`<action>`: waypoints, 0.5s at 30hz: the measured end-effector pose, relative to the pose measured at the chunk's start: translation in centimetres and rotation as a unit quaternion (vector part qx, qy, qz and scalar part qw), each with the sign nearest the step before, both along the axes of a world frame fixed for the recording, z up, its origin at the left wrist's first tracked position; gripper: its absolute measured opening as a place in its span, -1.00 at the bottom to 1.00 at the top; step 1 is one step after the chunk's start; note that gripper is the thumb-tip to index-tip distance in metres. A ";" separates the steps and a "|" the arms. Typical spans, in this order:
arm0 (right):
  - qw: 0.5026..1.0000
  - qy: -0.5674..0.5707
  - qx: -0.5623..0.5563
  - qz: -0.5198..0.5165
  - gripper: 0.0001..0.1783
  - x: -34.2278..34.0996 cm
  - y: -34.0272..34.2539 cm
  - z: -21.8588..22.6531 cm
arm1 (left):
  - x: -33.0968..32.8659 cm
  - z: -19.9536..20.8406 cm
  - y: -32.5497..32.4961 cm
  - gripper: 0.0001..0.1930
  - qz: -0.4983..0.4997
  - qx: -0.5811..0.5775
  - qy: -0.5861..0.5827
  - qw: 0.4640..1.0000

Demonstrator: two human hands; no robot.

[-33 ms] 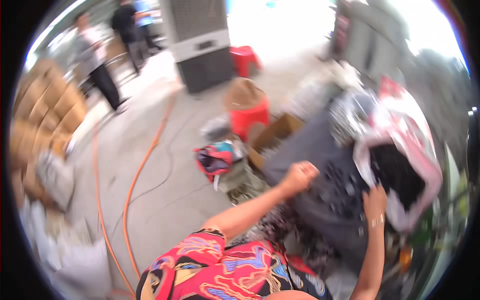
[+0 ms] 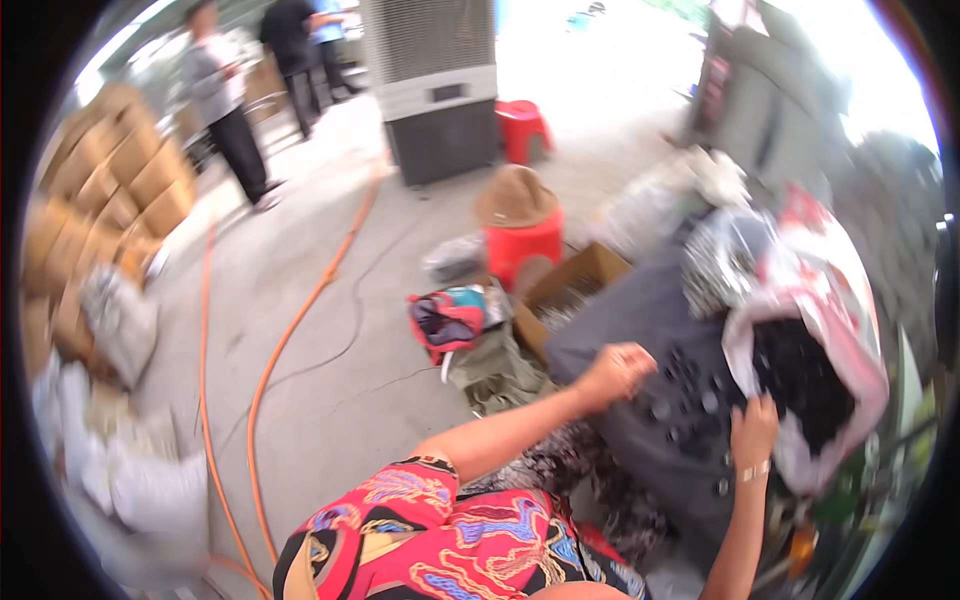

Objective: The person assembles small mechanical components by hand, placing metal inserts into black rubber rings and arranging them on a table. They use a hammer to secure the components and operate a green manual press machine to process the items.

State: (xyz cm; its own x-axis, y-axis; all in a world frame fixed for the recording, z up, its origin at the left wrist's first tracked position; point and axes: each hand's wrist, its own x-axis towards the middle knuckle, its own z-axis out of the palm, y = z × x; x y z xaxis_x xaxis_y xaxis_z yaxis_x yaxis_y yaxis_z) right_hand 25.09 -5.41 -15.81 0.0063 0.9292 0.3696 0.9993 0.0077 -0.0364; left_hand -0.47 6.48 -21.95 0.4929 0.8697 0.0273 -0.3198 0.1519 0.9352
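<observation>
Over the left part of a dark grey cloth surface (image 2: 585, 345), my left hand (image 2: 618, 374) is closed with its fingers curled together; whatever they hold is too small or hidden to make out. Small black pieces (image 2: 690, 385) lie scattered on the cloth between my hands. My right hand (image 2: 754, 430), a band at its wrist, is closed beside the near left rim of a white and pink plastic bag (image 2: 800, 472). Its fingertips are blurred, and I cannot make out what is in them. Inside the open bag is a mass of black pieces (image 2: 800, 380).
A clear plastic bag (image 2: 722, 262) lies behind the cloth surface. Left of it stand an open cardboard box (image 2: 537, 335), a red stool (image 2: 522, 250) and a pink-and-teal bag (image 2: 440, 320). Orange hoses (image 2: 300, 318) cross the floor. An air cooler (image 2: 440, 130) and people (image 2: 228, 110) are farther back.
The whole view has shifted, so the surroundings sit slightly farther right and mostly lower. Both hands keep nearly the same closed pose and place over the cloth and beside the bag.
</observation>
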 end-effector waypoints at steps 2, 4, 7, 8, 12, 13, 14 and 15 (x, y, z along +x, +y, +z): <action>0.996 0.041 0.034 0.065 -0.67 -4.9 -0.2 3.3 | -0.7 1.6 -1.6 -0.77 -0.070 -0.040 -0.013 0.997; 0.956 0.252 -0.044 0.141 -0.68 -9.9 0.1 5.4 | -0.8 2.4 -3.9 -0.74 -0.085 -0.049 -0.008 0.995; 0.926 0.284 0.033 0.246 -0.67 -11.8 0.1 2.4 | -0.5 3.3 -6.6 -0.75 -0.123 -0.110 -0.026 0.986; 0.926 0.293 0.032 0.237 -0.68 -12.6 -0.3 2.3 | -1.3 3.6 -6.9 -0.75 -0.132 -0.143 -0.030 0.980; 0.916 0.335 -0.021 0.218 -0.62 -13.1 -0.8 1.8 | -1.9 2.1 -7.2 -0.76 -0.135 -0.206 -0.068 0.967; 0.918 0.335 -0.021 0.209 -0.62 -13.5 -1.0 1.8 | -1.8 2.0 -7.4 -0.77 -0.137 -0.225 -0.074 0.962; 0.921 0.334 -0.021 0.197 -0.61 -13.8 -1.3 1.9 | -1.6 1.8 -7.5 -0.78 -0.136 -0.225 -0.089 0.961; 0.926 0.328 -0.017 0.185 -0.62 -13.8 -1.6 2.2 | -1.3 1.6 -7.7 -0.78 -0.139 -0.226 -0.105 0.958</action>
State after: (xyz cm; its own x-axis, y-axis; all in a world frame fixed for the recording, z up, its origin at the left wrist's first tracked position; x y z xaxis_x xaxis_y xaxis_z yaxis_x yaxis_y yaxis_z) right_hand 11.28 -7.03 -13.66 -0.1022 0.9233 0.3701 0.6919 0.3333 -0.6404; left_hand -1.72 -1.20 -20.30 0.7316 0.6525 -0.1974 -0.3832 0.6332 0.6725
